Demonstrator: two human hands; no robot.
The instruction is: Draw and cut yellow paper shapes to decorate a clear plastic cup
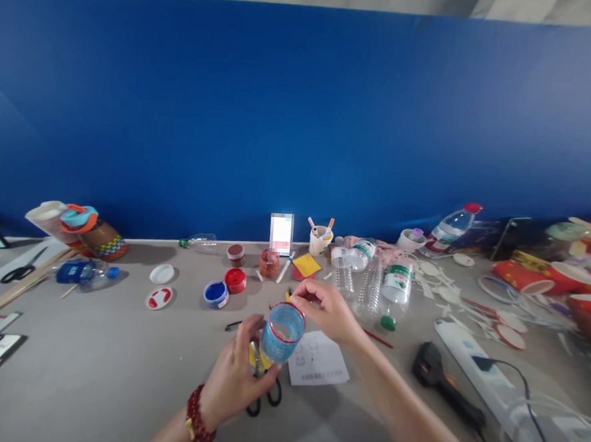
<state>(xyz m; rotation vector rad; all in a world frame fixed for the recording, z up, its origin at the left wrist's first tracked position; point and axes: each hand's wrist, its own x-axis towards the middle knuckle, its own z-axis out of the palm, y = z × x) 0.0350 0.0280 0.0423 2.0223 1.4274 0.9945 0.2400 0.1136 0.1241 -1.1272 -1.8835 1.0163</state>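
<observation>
My left hand (233, 370), with a red beaded bracelet at its wrist, is wrapped round a clear plastic cup (282, 333) coloured blue with a red rim, possibly a cut bottle. The cup tilts so that its opening shows. My right hand (323, 309) is at the far right side of the rim, fingers pinched together; whatever lies between them is too small to tell. Beneath the cup are scissors (271, 394) with black handles and some yellow paper, partly hidden by the left hand. A white sheet with a line drawing (319, 362) lies under the right hand.
Open jars of blue paint (215, 293) and red paint (235, 281) stand beyond the left hand. Plastic bottles (370, 285) lie right of centre. A black glue gun (446, 383) and a white power strip (481, 372) lie on the right. A blue partition (302, 115) closes the back.
</observation>
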